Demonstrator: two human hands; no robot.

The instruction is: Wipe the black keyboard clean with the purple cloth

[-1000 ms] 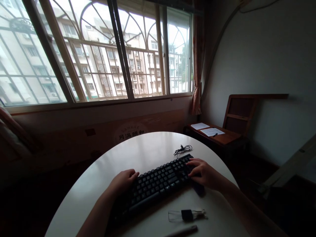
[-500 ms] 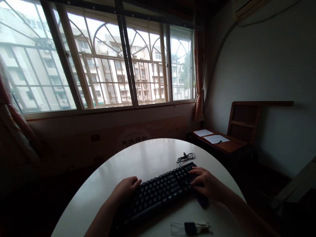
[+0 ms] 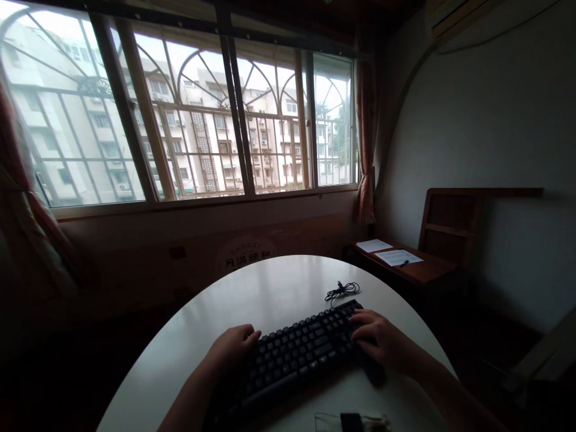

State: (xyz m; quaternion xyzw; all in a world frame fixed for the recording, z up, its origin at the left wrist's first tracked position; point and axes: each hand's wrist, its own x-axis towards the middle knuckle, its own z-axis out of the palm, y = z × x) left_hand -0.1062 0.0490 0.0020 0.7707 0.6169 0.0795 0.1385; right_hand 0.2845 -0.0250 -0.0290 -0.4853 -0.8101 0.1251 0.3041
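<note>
A black keyboard (image 3: 297, 354) lies slanted on the white round table (image 3: 189, 336). My left hand (image 3: 231, 348) is closed around its left end, thumb along the upper edge. At the right end, my right hand (image 3: 382, 339) rests over the number keys with bent fingers. Under that palm a dark, rounded object (image 3: 374, 373) sticks out toward me; its kind is too dim to tell. Beyond the keyboard lies a coiled black cable (image 3: 342, 290). Close to me is a small tool with a black middle (image 3: 351, 422) and wire ends, like a keycap puller, partly cut off.
A low brown wooden bench (image 3: 432, 271) stands past the table at right, bearing paper sheets (image 3: 398, 257) and a pen (image 3: 404, 263). Barred windows (image 3: 202, 126) span the far wall, with curtains (image 3: 365, 144) at the sides. The table's curved edge drops into dark floor.
The view has shifted slightly, so everything sits a little lower and farther right. Both hands keep about the same place on the keyboard.
</note>
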